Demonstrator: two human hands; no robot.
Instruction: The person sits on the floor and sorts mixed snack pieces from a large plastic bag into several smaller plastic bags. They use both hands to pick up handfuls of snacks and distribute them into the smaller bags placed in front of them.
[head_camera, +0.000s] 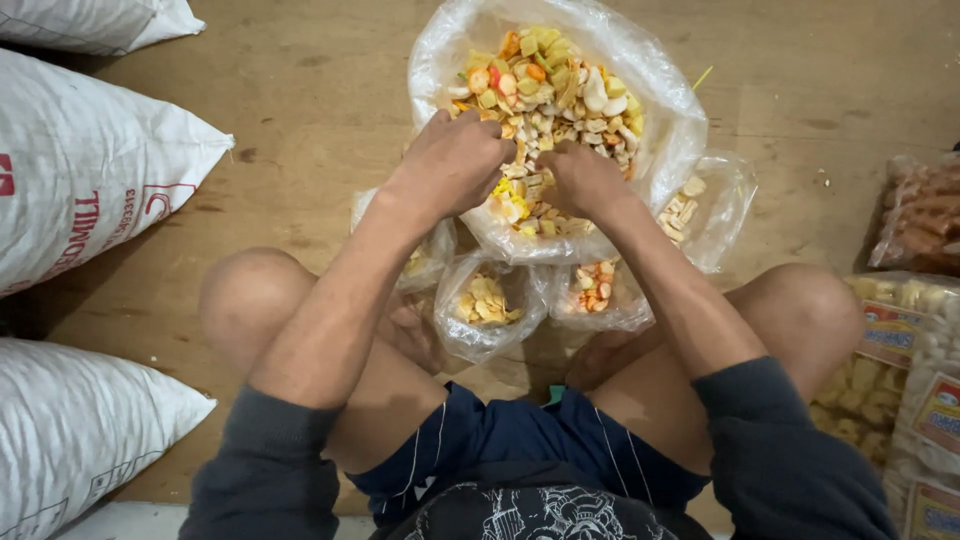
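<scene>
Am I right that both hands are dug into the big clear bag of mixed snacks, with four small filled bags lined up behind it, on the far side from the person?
Not quite. Both the left hand and right hand are in the big clear bag, but the head view shows the small bags on its near side, between it and the person's legs.

Both hands (455, 160) (580, 178) in big snack bag (660, 100); four small bags (485, 305) before it; sacks (80, 170) left, packets (915, 340) right.

We're down on the bare wooden floor (300, 100) of a snack-packing storeroom: 3 white woven sacks (80, 160) left of it, sealed snack packets (900, 370) stacked right.
</scene>
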